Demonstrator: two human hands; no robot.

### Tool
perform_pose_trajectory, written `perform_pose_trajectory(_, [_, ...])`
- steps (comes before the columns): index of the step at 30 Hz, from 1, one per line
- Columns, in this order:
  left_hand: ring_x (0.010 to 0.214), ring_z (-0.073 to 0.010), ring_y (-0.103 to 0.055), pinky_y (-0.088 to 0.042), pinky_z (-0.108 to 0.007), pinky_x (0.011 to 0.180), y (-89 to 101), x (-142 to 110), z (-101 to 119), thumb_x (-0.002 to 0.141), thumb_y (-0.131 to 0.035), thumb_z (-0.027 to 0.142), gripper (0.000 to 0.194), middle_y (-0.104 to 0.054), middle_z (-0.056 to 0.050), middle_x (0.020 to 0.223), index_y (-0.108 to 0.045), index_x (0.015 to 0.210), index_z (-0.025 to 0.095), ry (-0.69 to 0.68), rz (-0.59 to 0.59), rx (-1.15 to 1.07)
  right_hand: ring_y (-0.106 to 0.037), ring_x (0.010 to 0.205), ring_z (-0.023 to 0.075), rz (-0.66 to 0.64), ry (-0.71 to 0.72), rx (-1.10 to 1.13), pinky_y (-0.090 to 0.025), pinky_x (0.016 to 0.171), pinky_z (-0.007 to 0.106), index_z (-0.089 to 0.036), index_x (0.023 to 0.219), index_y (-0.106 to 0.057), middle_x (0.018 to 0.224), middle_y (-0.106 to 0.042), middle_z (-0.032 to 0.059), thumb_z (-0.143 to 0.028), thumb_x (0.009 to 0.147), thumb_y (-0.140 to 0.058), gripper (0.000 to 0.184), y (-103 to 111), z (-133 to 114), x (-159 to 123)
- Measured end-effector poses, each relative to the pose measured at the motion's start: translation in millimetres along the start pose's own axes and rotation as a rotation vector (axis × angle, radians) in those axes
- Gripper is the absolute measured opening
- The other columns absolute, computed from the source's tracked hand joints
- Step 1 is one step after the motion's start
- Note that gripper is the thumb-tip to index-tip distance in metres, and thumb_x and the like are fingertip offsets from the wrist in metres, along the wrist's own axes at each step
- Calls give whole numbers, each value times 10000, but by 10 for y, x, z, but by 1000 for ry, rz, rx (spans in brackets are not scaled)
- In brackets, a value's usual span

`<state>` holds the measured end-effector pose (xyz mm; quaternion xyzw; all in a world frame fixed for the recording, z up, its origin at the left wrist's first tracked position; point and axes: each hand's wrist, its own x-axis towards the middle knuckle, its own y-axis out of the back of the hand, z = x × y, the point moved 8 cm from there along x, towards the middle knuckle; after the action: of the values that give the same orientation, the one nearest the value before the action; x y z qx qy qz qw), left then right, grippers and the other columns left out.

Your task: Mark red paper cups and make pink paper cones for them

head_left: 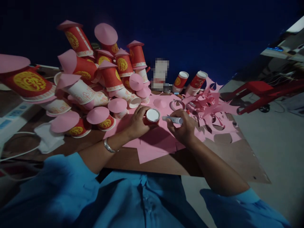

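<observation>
My left hand [137, 122] is wrapped round a small red paper cup [152, 116] standing upside down on pink paper, its white bottom facing up. My right hand [182, 128] is closed on a white marker or glue stick [173, 119], whose tip points left at the cup's side. Both hands rest over sheets of pink paper [154, 142] on the wooden table [228, 161]. A metal watch band sits on my left wrist.
A big pile of red and white cups with pink cone lids [99, 82] fills the left and back. Two upright red cups [198, 80] stand at the back. Pink paper scraps [213, 107] lie right. A tape roll [177, 104] is nearby. A red stool [258, 88] stands off the table.
</observation>
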<state>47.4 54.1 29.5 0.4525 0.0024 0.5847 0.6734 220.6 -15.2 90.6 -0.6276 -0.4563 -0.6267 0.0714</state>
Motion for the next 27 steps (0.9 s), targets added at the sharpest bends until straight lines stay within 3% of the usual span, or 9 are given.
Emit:
perform_pose_trajectory(4, [1166,-263,-661,-556,-445,1044,3,-4,5,679,-963,346,645,-677,-43,1178,-553,1168,245,18,-9,-8,-638,665,160,-16,-49,72,-495,581,300,-254,964,-540,797,-662,-8,-248,962,-635,96,0,36,-2])
perform_pose_trajectory(15, [1054,-252,-682,-564,-401,911,-14,1,-25,657,-958,415,651,-697,-54,1152,-563,1143,237,116,-97,-80,-665,686,169,1,11,99,-523,588,297,-263,1033,-556,809,-683,4,-251,978,-637,98,23,-63,10])
perform_pose_trajectory(19, [999,-242,-689,-562,-372,855,1,9,-42,698,-921,486,614,-706,-44,1116,-557,1124,236,150,-123,-77,-697,743,170,-19,207,46,-548,602,288,-255,1140,-571,891,-727,33,-263,984,-656,178,21,-238,-37])
perform_pose_trajectory(23, [969,-238,-690,-561,-352,816,-2,10,-38,704,-897,411,562,-706,-46,1107,-558,1115,231,129,-132,-45,-708,802,167,-83,442,-20,-578,667,294,-256,1129,-616,919,-738,43,-192,1013,-582,137,-1,-457,-97])
perform_pose_trajectory(27, [974,-244,-685,-557,-366,833,-29,-4,-53,677,-891,361,548,-702,-43,1096,-552,1088,236,133,-112,-56,-689,815,159,-147,531,-72,-555,695,299,-244,1088,-650,937,-747,43,-142,1000,-594,146,-33,-550,-110])
